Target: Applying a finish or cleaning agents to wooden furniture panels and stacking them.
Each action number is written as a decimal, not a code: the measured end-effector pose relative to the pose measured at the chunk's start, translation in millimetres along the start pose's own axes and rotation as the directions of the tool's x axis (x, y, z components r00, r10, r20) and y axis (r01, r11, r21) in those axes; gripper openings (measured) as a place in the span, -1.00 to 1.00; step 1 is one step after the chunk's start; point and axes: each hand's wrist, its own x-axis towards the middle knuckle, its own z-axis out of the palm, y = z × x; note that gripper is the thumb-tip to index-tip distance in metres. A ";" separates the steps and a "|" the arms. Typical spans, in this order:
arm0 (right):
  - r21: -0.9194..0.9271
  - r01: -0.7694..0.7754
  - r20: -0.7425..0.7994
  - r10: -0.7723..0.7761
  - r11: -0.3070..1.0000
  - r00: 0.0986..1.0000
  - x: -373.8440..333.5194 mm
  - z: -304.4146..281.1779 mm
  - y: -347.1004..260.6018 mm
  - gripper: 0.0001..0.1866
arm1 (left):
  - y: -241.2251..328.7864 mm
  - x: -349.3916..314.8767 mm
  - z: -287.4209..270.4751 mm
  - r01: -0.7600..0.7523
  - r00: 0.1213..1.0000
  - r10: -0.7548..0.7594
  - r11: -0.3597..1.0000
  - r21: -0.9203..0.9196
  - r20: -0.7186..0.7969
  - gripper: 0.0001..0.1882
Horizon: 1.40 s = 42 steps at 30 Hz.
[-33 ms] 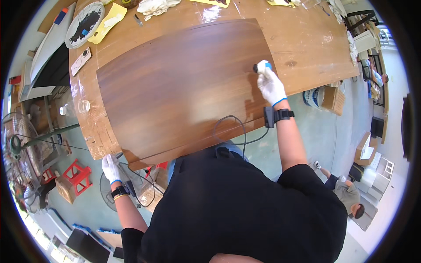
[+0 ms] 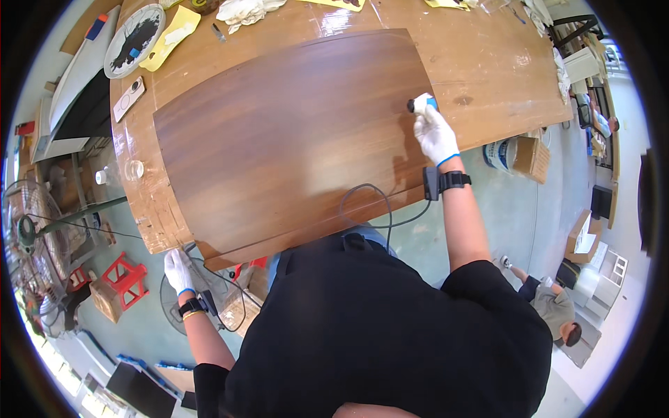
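Head view shows a person in a black top leaning over a large dark-stained wooden panel (image 2: pixel 293 132) that lies flat on a lighter wooden bench (image 2: pixel 488 63). The right hand (image 2: pixel 435 134), in a white glove, has its fingers closed around a small applicator with a black tip and blue body (image 2: pixel 420 104), pressed to the panel's surface near its right edge. The left hand (image 2: pixel 178 269), also gloved, sits at the panel's near left corner; its fingers seem curled at the edge as if steadying it, though whether they grip anything cannot be told from here.

Judging by the even dark colour, the step in hand looks like working finish along the right-hand part of the panel. A further stroke would call for keeping the applicator flat on the wood while the other hand steadies the board.

A dark cable (image 2: pixel 376 209) loops over the panel's near edge, close to the right wrist. At the bench's far left lie a round plate with dark residue (image 2: pixel 134 40), a yellow cloth (image 2: pixel 171 38) and white rags (image 2: pixel 244 10).
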 end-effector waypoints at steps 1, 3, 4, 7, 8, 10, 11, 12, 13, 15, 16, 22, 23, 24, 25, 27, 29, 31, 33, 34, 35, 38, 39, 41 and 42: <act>-0.027 0.014 0.001 -0.014 1.000 1.000 11.3 -10.2 -12.9 -0.77 | 13.6 -15.7 6.5 -0.042 0.999 0.042 0.996 0.084 -0.005 -0.65; -0.092 0.026 0.025 -0.024 0.995 0.999 25.8 3.8 -26.4 -0.77 | 14.2 -38.5 4.3 0.015 1.000 -0.013 0.977 0.212 -0.009 -0.63; -0.127 0.041 0.040 -0.036 0.991 0.999 35.4 9.8 -33.9 -0.77 | 16.2 -46.1 7.6 0.063 0.998 -0.066 0.945 0.321 -0.004 -0.61; -0.159 0.061 0.201 -0.028 0.985 0.979 62.4 29.7 -42.1 -0.75 | 20.5 -72.5 29.5 0.178 0.984 -0.178 0.968 0.177 -0.012 -0.63; -0.189 0.063 0.263 -0.011 0.980 0.965 71.0 40.5 -40.2 -0.74 | 9.4 -79.5 31.5 0.138 0.990 -0.141 0.976 0.167 0.005 -0.65; -0.247 0.053 0.375 0.045 0.968 0.926 90.7 64.5 -36.3 -0.72 | -23.2 -86.9 25.5 0.161 0.986 -0.157 0.985 0.066 -0.059 -0.78; -0.254 0.060 0.355 0.035 0.965 0.934 103.7 70.9 -36.5 -0.72 | -24.3 -89.8 31.8 0.169 0.981 -0.167 0.986 0.009 -0.100 -0.79; -0.265 0.063 0.339 0.032 0.962 0.940 117.0 80.1 -36.0 -0.72 | -25.0 -96.9 38.7 0.178 0.972 -0.184 0.983 -0.053 -0.146 -0.79; -0.263 0.093 0.363 0.009 0.960 0.932 129.9 88.8 -36.7 -0.71 | -22.1 -104.0 45.4 0.176 0.966 -0.185 0.982 -0.065 -0.182 -0.77; -0.272 0.148 0.382 -0.034 0.951 0.923 157.8 107.3 -38.8 -0.71 | -8.7 -118.4 53.2 0.248 0.941 -0.266 0.963 -0.110 -0.207 -0.70; -0.278 0.185 0.395 -0.063 0.943 0.916 175.8 120.4 -35.9 -0.70 | -8.0 -126.1 53.4 0.242 0.938 -0.264 0.963 -0.120 -0.224 -0.70; -0.626 0.461 0.245 -0.403 0.629 0.882 270.5 172.8 -15.9 -0.59 | -24.7 -175.7 58.6 0.221 0.970 -0.204 0.966 0.132 -0.132 -0.64; -0.757 0.492 0.242 -0.515 0.431 0.823 275.8 181.2 -14.1 -0.64 | -30.9 -183.4 57.3 0.226 0.968 -0.207 0.966 0.130 -0.143 -0.64; -0.853 0.476 0.262 -0.614 0.213 0.744 280.9 189.2 -12.6 -0.69 | -37.5 -189.4 57.9 0.287 0.951 -0.279 0.957 0.044 -0.134 -0.65; -0.866 0.485 0.301 -0.647 0.123 0.701 286.9 194.5 -12.1 -0.71 | -40.8 -196.4 59.3 0.350 0.928 -0.353 0.936 -0.041 -0.116 -0.65; -0.851 0.525 0.389 -0.675 -0.003 0.627 293.3 196.2 -12.2 -0.72 | -43.2 -201.2 62.8 0.385 0.908 -0.401 0.913 -0.136 -0.120 -0.67; -0.845 0.520 0.473 -0.629 -0.125 0.617 289.7 197.1 -11.2 -0.74 | -44.2 -201.3 62.3 0.407 0.893 -0.439 0.881 -0.239 -0.097 -0.70; -0.785 0.542 0.583 -0.654 -0.300 0.483 285.5 185.6 -9.8 -0.69 | -41.2 -189.5 64.8 0.403 0.892 -0.443 0.870 -0.284 -0.093 -0.70; -0.738 0.552 0.650 -0.627 -0.388 0.429 251.8 176.9 -5.8 -0.63 | -36.6 -179.7 68.3 0.366 0.896 -0.435 0.840 -0.401 -0.091 -0.71; -0.721 0.583 0.671 -0.586 -0.374 0.454 225.6 167.1 -8.3 -0.60 | -32.4 -173.5 68.0 0.369 0.899 -0.431 0.840 -0.398 -0.077 -0.71; -0.802 0.591 0.551 -0.499 -0.094 0.669 194.7 155.0 -8.6 -0.56 | -27.1 -163.4 67.2 0.344 0.897 -0.432 0.811 -0.473 -0.089 -0.71; -0.793 0.527 0.573 0.082 0.304 0.815 73.5 135.6 -13.0 -0.69 | -34.5 -135.5 56.0 0.320 0.862 -0.489 0.731 -0.603 -0.135 -0.49; -0.781 0.288 0.530 0.343 0.555 0.776 50.0 111.0 -12.5 -0.66 | -39.9 -119.7 52.4 0.318 0.863 -0.487 0.730 -0.604 -0.135 -0.45; -0.784 0.476 0.619 0.450 0.398 0.644 -6.6 73.3 -4.6 -0.68 | -47.3 -97.3 47.8 0.323 0.871 -0.476 0.738 -0.593 -0.118 -0.40; -0.889 0.206 0.441 0.640 0.409 0.629 -32.1 51.2 -4.5 -0.66 | -44.2 -84.1 49.1 0.343 0.879 -0.468 0.747 -0.569 -0.085 -0.38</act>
